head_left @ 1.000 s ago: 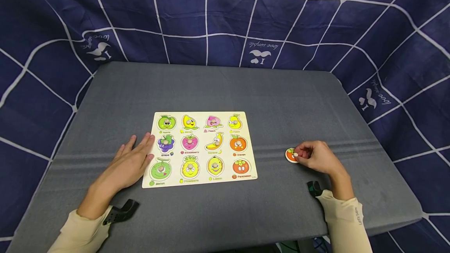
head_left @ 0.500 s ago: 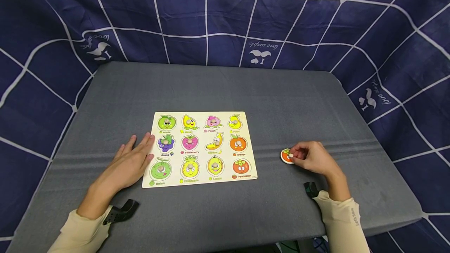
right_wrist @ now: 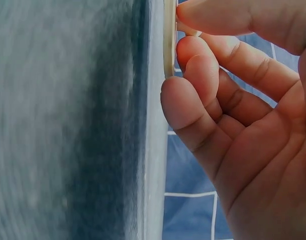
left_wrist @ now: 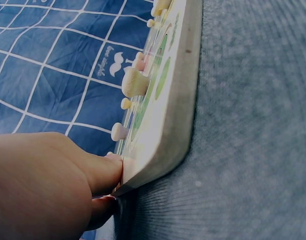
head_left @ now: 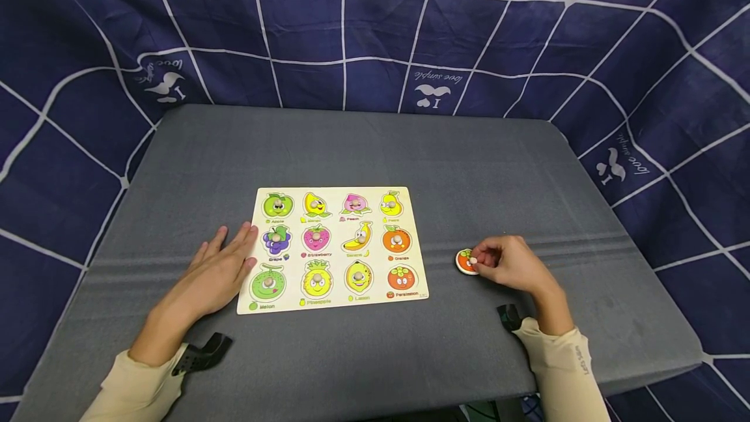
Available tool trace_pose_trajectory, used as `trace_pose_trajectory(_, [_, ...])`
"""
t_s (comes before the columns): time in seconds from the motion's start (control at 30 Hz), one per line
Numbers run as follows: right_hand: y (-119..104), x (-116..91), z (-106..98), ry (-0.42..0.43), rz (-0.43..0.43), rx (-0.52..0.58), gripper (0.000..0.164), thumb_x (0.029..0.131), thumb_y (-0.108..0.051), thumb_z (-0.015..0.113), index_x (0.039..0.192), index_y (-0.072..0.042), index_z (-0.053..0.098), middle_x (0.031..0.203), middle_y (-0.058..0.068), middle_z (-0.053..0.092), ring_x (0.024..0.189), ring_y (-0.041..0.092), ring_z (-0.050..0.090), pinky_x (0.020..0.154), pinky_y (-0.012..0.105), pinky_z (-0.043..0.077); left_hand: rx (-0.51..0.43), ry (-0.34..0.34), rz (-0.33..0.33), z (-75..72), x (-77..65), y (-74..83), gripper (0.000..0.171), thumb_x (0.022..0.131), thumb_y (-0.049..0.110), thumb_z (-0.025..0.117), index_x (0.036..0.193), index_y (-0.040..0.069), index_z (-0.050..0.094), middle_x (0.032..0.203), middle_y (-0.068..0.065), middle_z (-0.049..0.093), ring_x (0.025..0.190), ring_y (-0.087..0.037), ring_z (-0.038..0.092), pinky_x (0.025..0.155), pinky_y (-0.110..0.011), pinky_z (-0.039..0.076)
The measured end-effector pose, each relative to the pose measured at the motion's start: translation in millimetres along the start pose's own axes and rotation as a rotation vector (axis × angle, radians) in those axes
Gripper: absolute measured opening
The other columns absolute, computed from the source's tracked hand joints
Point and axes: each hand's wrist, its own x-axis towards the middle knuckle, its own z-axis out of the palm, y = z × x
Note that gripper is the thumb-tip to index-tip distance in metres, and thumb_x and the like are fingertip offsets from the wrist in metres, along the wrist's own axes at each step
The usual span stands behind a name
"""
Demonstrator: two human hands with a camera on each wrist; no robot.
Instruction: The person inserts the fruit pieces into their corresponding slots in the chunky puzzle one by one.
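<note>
A cream wooden puzzle board (head_left: 336,251) with fruit pieces and small knobs lies left of centre on the table in the head view. My left hand (head_left: 212,275) rests flat at its left edge, fingers stretched out. In the left wrist view the thumb (left_wrist: 105,172) touches the board's corner (left_wrist: 160,145). To the right of the board, my right hand (head_left: 508,266) pinches the knob of a round red-orange persimmon puzzle piece (head_left: 464,262). The right wrist view shows this piece edge-on (right_wrist: 169,45) close over the table, with thumb and index finger at its knob.
The grey cloth-covered table (head_left: 363,148) reaches back to a dark blue curtain (head_left: 375,25) with white grid lines. A persimmon picture (head_left: 402,278) sits at the board's near right corner, an orange piece (head_left: 396,239) just behind it. Cables show below the table's front edge.
My right hand has moved left toward the board, bringing the persimmon puzzle piece along. The left hand and the board have stayed where they were.
</note>
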Motion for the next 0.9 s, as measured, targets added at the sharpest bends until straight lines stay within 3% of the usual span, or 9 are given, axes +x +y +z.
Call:
trace_pose_trajectory(0.47, [-16.1,9.2,8.3,-0.041,-0.062,0.016,0.012,0.069,-0.005,0.074,0.074,-0.013,0.067,0.061,-0.012,0.056,0.052,0.002,0.052,0.046,0.022,0.044,0.016,0.018,0.012,0.8,-0.3,1.0,0.054,0.099,0.021,0.040,0.145,0.002,0.019,0.149,-0.019,0.018,0.131,-0.050,0.006,0.097,-0.067,0.008])
trace_pose_trajectory(0.9, [-35.0,23.8,23.3,-0.102,-0.145,0.064,0.011,0.071,-0.006,0.073,0.075,-0.014,0.067,0.061,-0.013,0.054,0.052,0.002,0.050,0.046,0.020,0.043,0.011,-0.005,0.005,-0.7,-0.2,0.2,0.055,0.100,0.025,0.037,0.146,0.003,0.016,0.149,-0.019,0.015,0.131,-0.050,0.004,0.096,-0.067,0.008])
